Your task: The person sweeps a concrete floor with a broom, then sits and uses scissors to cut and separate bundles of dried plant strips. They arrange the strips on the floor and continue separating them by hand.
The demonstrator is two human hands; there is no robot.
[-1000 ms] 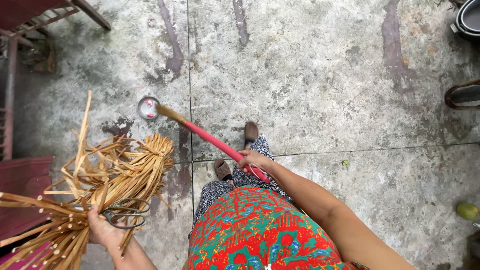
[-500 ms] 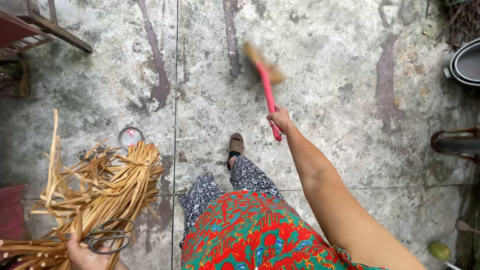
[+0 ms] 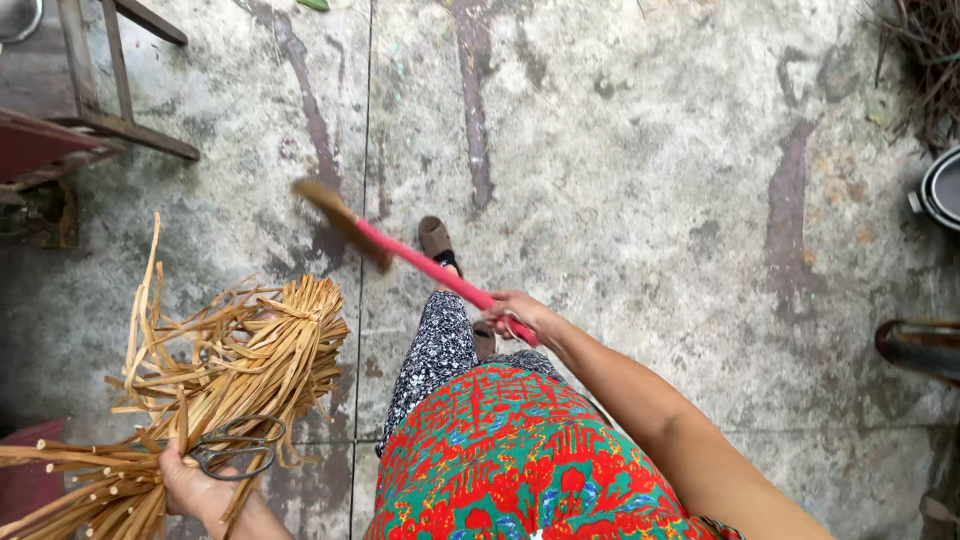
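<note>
My left hand point(image 3: 195, 490) at the lower left grips a thick bundle of tan bamboo strips point(image 3: 225, 370) together with a pair of dark scissors point(image 3: 238, 447). The strips fan out up and to the right. My right hand point(image 3: 520, 315) in the middle holds the red handle of a small broom point(image 3: 420, 262). Its blurred brown head point(image 3: 335, 212) points up and to the left over the stained concrete floor point(image 3: 620, 180). My patterned trouser leg and sandalled foot point(image 3: 437, 240) sit just beneath the handle.
A wooden stool or frame point(image 3: 100, 110) stands at the upper left, with a red surface point(image 3: 30, 150) beside it. A pile of dry twigs point(image 3: 930, 60) and a grey metal pot point(image 3: 940, 190) lie at the right edge. A dark sandal point(image 3: 920, 345) sits lower right.
The broom has swung from the left, up ahead, and now back to the left. The small round tin on the floor has passed out of view as the camera moved.
</note>
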